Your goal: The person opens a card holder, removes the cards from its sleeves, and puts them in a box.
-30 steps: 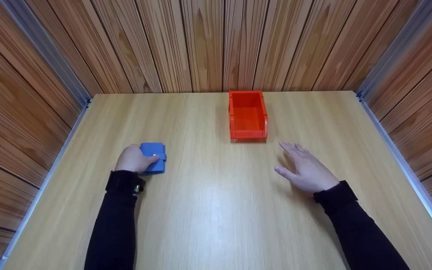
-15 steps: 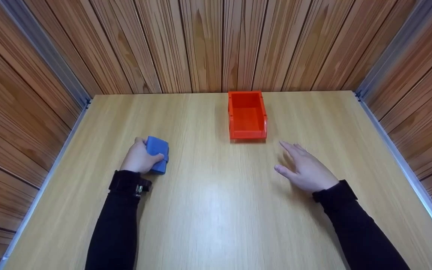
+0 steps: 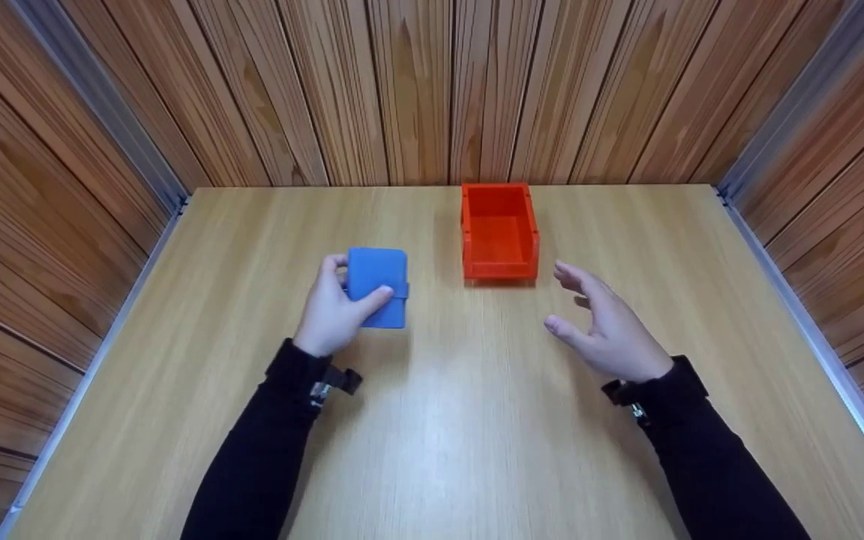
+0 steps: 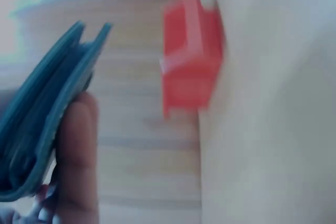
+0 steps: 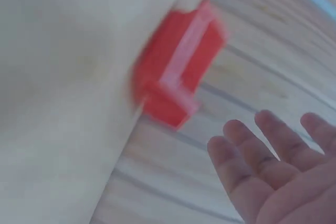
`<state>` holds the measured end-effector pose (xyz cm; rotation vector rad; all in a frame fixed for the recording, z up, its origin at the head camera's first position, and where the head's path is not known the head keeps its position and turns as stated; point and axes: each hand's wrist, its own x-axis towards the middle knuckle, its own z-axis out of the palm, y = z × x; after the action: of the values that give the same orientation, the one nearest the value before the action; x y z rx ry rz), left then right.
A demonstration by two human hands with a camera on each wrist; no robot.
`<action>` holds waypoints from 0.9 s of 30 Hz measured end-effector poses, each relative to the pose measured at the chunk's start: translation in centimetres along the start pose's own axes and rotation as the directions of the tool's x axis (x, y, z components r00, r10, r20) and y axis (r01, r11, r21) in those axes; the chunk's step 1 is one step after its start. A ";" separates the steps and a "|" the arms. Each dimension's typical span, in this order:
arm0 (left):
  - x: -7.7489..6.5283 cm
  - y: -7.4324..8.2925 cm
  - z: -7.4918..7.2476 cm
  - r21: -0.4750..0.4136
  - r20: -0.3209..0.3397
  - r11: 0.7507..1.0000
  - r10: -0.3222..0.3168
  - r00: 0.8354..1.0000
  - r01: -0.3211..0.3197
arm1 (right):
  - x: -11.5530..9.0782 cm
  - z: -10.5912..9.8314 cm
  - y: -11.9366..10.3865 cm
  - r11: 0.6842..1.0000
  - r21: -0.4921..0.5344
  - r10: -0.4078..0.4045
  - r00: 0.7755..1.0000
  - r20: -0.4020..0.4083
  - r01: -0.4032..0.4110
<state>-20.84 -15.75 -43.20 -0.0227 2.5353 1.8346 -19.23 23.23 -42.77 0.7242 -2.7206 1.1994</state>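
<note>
My left hand [image 3: 331,313] grips a blue wallet [image 3: 376,274] with a strap clasp, thumb on its upper face and the other fingers beneath. The wallet is held above the table, left of the red bin. Seen edge-on in the left wrist view, the folded wallet [image 4: 50,111] shows its parted layers. My right hand [image 3: 612,330] hovers over the table to the right, its fingers spread and holding nothing; its palm side shows in the right wrist view. At the back of the table stands an open-fronted red bin [image 3: 500,270], apart from both hands.
The light wooden table [image 3: 432,420] is bounded by a wood-plank back wall [image 3: 417,90] and plank side walls. Metal rails run along the table's left and right edges.
The left hand has lifted the wallet off the table and carried it right and toward the back. The right hand has risen slightly and turned, its thumb spread apart.
</note>
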 end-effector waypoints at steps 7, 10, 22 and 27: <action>-1.1 1.0 5.3 -0.298 0.074 0.954 0.062 0.995 -0.037 | 1.7 2.7 -3.4 0.896 0.443 -0.009 0.999 -0.039 0.025; -1.3 0.8 7.5 -0.359 0.121 0.933 0.067 0.990 -0.019 | 2.1 4.2 -4.2 0.778 0.626 0.070 0.997 0.008 -0.060; -2.0 -2.2 12.4 -0.374 0.205 0.926 0.029 0.978 0.051 | 2.3 8.7 -2.8 0.626 0.678 0.317 0.920 0.229 -0.385; -1.7 -3.3 12.6 -0.355 0.251 0.928 -0.024 0.968 0.115 | 2.2 9.5 -2.0 0.598 0.685 0.361 0.903 0.233 -0.416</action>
<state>-19.12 -4.83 -50.20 0.1004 1.9785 2.1074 -19.20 14.39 -47.38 0.1694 -2.4534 2.4738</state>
